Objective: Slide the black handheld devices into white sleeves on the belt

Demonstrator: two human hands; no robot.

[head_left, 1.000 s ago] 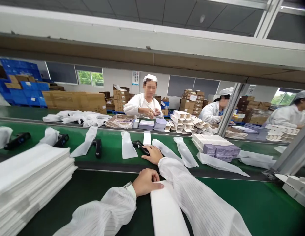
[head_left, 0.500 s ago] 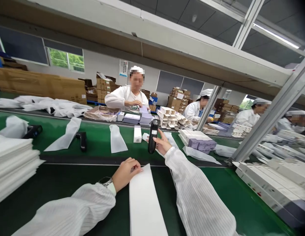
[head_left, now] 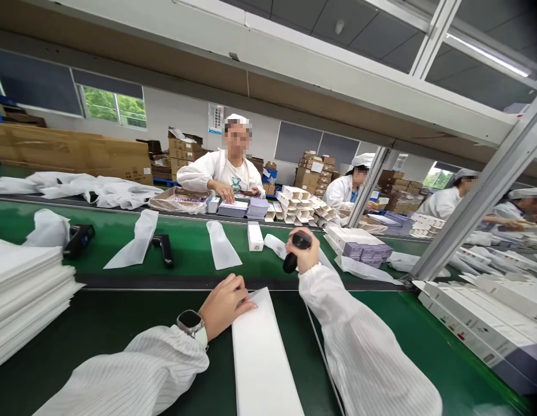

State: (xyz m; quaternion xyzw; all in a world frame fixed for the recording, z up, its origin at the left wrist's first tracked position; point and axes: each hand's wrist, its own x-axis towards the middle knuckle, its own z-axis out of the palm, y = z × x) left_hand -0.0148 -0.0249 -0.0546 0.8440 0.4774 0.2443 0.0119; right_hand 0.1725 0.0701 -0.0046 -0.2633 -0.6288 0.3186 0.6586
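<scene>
R hand is wrapped tight round 1 black device, fingers closed on its middle, both ends poking out; it's held up past the bench's far edge, over the green belt, tilted. L hand is at the far L corner of a long white sleeve, thumb along that corner, other fingers loosely curled; can't tell if it's pinching or just pressing. Sleeve lies flat on the bench, running from nr its far edge to nr edge, lower end out of view. Watch on L wrist.

Bench's L edge: tall pile of white sheets. R side: long white cartons w/ purple ends.

On belt, L to R: 2 more black devices, 1 by the pile, 1 w/ a white pouch beside it; then another white pouch, a small white box nr the belt's far edge, and a block of purple-white cartons R of the R hand. Across, a co-worker has 1 hand on a purple-edged stack.
</scene>
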